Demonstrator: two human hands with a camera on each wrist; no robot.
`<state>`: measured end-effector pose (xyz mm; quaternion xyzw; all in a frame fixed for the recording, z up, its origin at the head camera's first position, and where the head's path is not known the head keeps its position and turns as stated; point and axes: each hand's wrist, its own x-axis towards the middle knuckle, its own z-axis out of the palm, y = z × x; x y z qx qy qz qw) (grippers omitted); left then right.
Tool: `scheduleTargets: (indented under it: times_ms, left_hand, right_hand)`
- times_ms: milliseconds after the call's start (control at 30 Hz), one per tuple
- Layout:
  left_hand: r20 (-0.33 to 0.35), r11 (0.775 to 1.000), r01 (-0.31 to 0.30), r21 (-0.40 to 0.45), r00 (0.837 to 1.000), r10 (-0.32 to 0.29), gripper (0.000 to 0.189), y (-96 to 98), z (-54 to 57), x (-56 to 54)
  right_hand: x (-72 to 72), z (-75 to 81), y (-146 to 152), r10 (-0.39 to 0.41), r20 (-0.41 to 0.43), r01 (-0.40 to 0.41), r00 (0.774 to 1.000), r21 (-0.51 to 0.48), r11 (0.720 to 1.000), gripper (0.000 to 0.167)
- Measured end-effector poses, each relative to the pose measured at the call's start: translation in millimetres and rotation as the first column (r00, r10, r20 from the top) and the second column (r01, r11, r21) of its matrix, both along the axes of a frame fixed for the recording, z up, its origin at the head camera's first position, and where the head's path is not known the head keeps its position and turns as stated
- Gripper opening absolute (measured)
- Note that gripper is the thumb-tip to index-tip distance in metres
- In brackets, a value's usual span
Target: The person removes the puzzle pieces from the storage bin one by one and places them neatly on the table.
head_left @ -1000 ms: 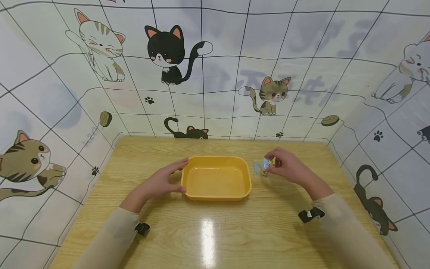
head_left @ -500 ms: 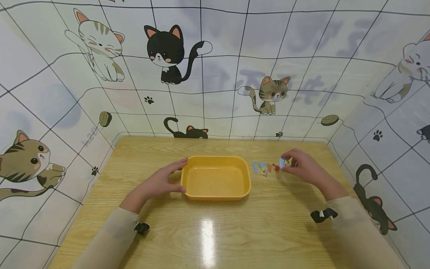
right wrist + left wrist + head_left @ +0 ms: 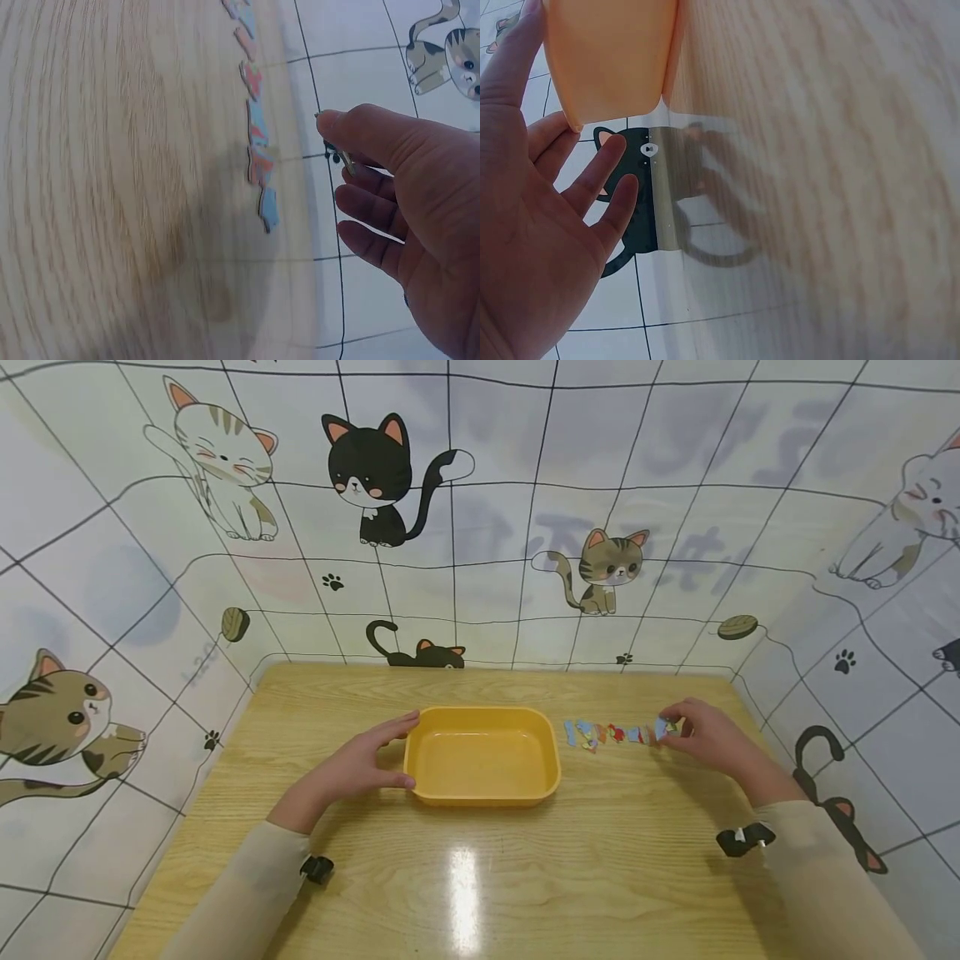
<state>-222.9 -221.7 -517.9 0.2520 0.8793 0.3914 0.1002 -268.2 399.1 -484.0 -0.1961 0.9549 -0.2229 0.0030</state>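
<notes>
A shallow yellow plastic tray [image 3: 483, 768] sits on the table. My left hand [image 3: 363, 764] rests at its left end, thumb at the near corner and index finger at the far one; in the left wrist view the other fingers are loose. To the right of the tray, several thin, colourful puzzle pieces [image 3: 616, 733] lie in a row. My right hand [image 3: 708, 739] is at the right end of that row. In the right wrist view, its thumb and fingers pinch a small thin puzzle piece [image 3: 348, 161], seen edge-on beyond the last blue piece [image 3: 268, 208].
The wooden table [image 3: 465, 860] carries a bright light reflection in front of the tray. A white sheet [image 3: 495, 527] with grid lines and cartoon cats rises behind the table and on both sides.
My right hand has moved to the right, away from the tray, and more puzzle pieces now lie in the row behind it. My left hand has stayed at the tray.
</notes>
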Motion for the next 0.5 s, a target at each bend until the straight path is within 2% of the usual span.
scheduleTargets:
  times_ms: [233, 500]
  left_hand:
    - [0.000, 1.000, -0.003, -0.003, 1.000, 0.003, 0.105, 0.2, -0.3, -0.5]
    - [-0.008, 1.000, 0.005, 0.007, 1.000, -0.005, 0.105, 1.4, 1.8, 0.9]
  right_hand:
    - [0.6, 0.1, 20, -0.012, 0.028, 0.012, 1.000, 0.002, 1.000, 0.042]
    - [-5.5, -11.1, 37, -0.030, 0.069, 0.028, 0.997, 0.028, 0.999, 0.043]
